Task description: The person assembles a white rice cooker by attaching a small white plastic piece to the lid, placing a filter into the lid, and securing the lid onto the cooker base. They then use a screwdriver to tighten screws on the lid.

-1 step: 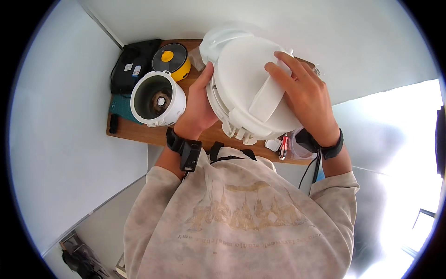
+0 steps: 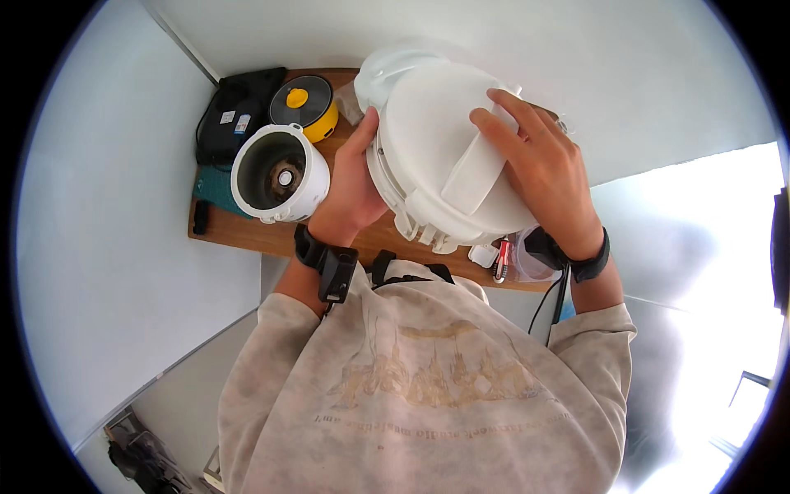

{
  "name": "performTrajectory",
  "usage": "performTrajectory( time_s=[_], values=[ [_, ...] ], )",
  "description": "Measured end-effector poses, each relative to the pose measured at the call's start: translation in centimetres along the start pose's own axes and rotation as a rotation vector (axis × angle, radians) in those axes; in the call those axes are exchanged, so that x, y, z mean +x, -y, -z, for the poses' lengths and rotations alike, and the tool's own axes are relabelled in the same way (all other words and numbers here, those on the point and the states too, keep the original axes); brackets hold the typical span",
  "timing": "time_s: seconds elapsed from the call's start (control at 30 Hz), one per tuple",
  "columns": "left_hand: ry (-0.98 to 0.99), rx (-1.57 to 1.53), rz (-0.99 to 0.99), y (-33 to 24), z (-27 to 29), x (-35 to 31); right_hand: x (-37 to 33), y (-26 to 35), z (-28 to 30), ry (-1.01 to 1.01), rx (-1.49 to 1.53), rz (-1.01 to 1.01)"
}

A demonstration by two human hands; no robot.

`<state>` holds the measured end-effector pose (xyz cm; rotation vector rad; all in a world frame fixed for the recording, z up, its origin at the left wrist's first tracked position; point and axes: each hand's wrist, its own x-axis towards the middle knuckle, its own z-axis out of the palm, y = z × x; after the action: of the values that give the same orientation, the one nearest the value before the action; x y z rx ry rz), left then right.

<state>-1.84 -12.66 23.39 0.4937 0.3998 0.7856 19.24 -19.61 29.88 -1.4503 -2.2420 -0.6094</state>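
Both my hands hold a large round white lid (image 2: 428,115) with a flat bar-shaped handle and plastic catches along its near edge. It looks like the lid of a rice cooker. My left hand (image 2: 355,181) grips its left side, thumb up along the rim and the other fingers hidden beneath. Curled over the bar and the right side is my right hand (image 2: 543,160); its lower fingers are out of sight. Close to my left hand stands a white cooker body (image 2: 317,185), without a lid, its dark inside showing a round heating plate.
Behind the cooker body sit a yellow pot (image 2: 323,126) with a glass lid and a black bag (image 2: 226,123). A pale translucent plastic piece (image 2: 383,74) lies beyond the held lid. A red-and-white tool (image 2: 502,262) rests near the front edge of the wooden table (image 2: 247,239).
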Motion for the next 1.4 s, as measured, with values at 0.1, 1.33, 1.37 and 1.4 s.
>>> performTrajectory(
  time_s=[0.1,1.33,1.37,1.4],
  values=[
    [0.001,-0.015,-0.005,0.0,0.0,0.1,0.0,0.2,0.2,0.027,0.001,-0.009],
    [-0.105,-0.018,-0.105,0.1,-1.2,0.7,1.0,0.1,-1.2,0.028,0.031,0.108],
    [-0.111,-0.048,-0.105,0.1,-1.1,0.8,1.1,0.0,-1.2,0.031,0.05,0.102],
    [-0.117,-0.077,-0.104,0.1,-1.0,0.8,1.1,0.0,-1.1,0.034,0.069,0.096]
  ],
)
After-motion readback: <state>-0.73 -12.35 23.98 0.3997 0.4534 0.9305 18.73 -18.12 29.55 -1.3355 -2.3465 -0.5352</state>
